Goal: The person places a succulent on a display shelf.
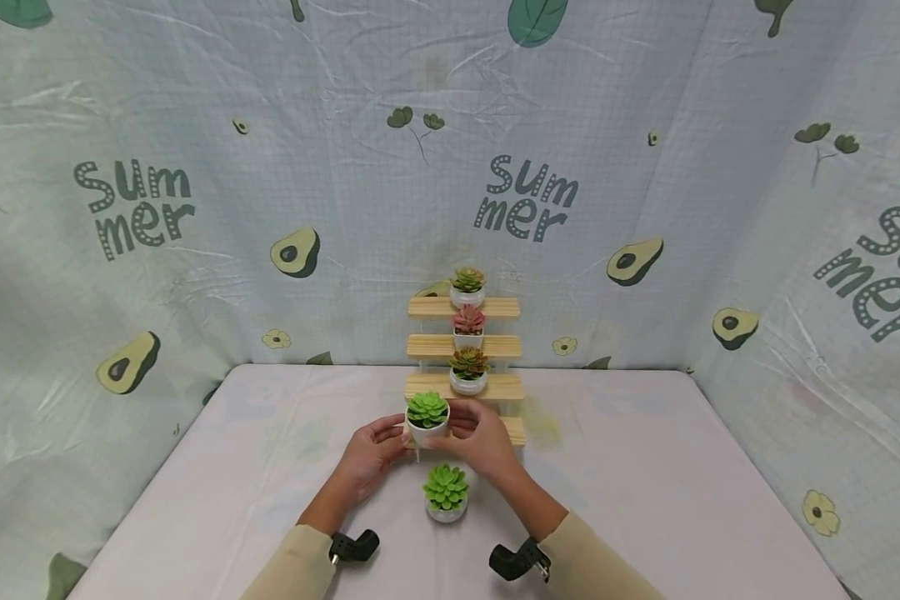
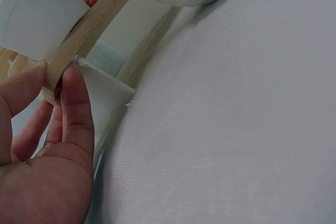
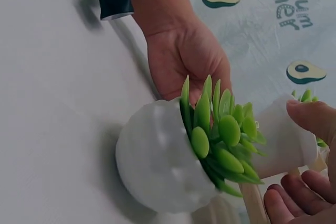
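Note:
My right hand grips a green succulent in a smooth white pot at the left end of the lowest step of a wooden tiered stand. Its thumb lies against the pot in the right wrist view. With thumb and fingers, my left hand pinches the end of that step's wooden slat, right beside the pot's base. In front of the stand, a second green succulent in a round, dimpled white pot stands on the table between my forearms.
Three more potted succulents stand on the upper steps: a green-orange one on top, a pink one below it, then a reddish-green one. A printed cloth backdrop rises behind and beside the white-covered table.

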{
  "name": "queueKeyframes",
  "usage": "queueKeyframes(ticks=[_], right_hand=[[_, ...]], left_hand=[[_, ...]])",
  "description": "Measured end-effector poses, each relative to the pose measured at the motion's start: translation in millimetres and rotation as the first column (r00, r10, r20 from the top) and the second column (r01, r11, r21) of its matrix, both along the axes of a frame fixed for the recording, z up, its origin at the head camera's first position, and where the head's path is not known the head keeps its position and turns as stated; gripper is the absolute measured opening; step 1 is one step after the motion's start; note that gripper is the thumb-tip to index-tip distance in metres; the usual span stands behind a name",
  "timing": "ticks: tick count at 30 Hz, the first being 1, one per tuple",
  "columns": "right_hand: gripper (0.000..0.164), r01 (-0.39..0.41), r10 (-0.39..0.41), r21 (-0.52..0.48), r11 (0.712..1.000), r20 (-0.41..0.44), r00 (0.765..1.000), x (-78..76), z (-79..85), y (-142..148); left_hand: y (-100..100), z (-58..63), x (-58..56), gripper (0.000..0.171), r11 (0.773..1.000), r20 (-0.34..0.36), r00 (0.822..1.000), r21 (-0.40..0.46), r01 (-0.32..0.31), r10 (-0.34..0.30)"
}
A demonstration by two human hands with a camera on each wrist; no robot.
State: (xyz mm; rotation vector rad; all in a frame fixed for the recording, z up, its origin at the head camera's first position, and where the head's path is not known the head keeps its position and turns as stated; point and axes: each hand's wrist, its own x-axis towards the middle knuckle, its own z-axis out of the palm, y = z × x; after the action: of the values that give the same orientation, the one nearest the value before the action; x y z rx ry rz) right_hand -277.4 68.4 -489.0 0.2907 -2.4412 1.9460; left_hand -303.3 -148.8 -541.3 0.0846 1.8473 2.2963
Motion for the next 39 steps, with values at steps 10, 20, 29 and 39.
queueKeyframes(ticks=[10,20,29,39], right_hand=[[0.062,0.008,-0.007,-0.067,0.998,0.009,1.000,21.3,-11.6,11],[0.062,-0.072,0.070,-0.095,0.993,-0.025,0.997,48.0,-26.9,15],[0.084,-0.172,0.172,-0.002,0.985,0.024,0.985,64.7,-40.0,20],[0.099,-0.206,0.214,-0.090,0.974,0.081,0.974,69.2,-51.5,15]], left_hand=[[-3,-0.3,-1.1,0.054,0.999,-0.004,0.999,-0.001,0.040,-0.040],[-2,-2.0,-0.1,0.054,1.000,-0.003,1.000,-0.002,0.026,-0.026],[-3,-0.6,-0.3,0.053,1.000,-0.009,1.000,0.004,0.026,-0.026],[-4,0.5,0.6,0.051,1.000,-0.002,1.000,0.001,0.015,-0.015]])
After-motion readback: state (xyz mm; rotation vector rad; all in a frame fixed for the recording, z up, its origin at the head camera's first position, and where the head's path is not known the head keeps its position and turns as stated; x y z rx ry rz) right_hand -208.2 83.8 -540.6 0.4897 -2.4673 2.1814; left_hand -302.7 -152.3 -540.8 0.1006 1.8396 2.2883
